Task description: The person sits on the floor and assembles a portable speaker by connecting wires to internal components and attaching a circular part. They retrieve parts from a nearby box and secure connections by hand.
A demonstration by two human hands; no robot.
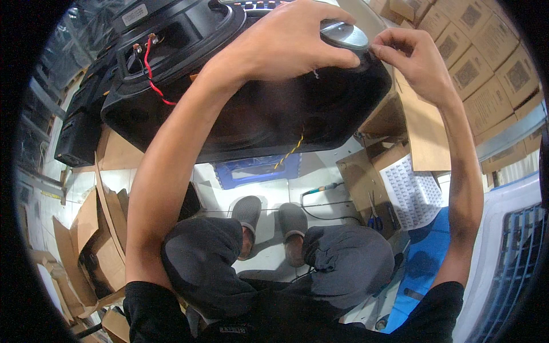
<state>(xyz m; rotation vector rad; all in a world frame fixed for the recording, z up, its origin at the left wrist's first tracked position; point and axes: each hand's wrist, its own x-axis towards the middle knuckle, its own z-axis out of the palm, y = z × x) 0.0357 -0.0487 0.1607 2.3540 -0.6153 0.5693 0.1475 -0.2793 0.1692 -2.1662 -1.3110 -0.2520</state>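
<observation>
Gripping the black speaker (257, 108) at top centre, my left hand (286, 40) curls over its silver cap (345, 34); my right hand (414, 57) pinches the cap's edge.

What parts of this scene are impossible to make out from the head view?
- Speaker: its top is cut off by the upper edge of the head view.
- Silver cap: partly covered by the left hand.
- Right hand: whatever its fingertips pinch is too small to tell.
- Paper sheet: its print is too small to make out.
</observation>
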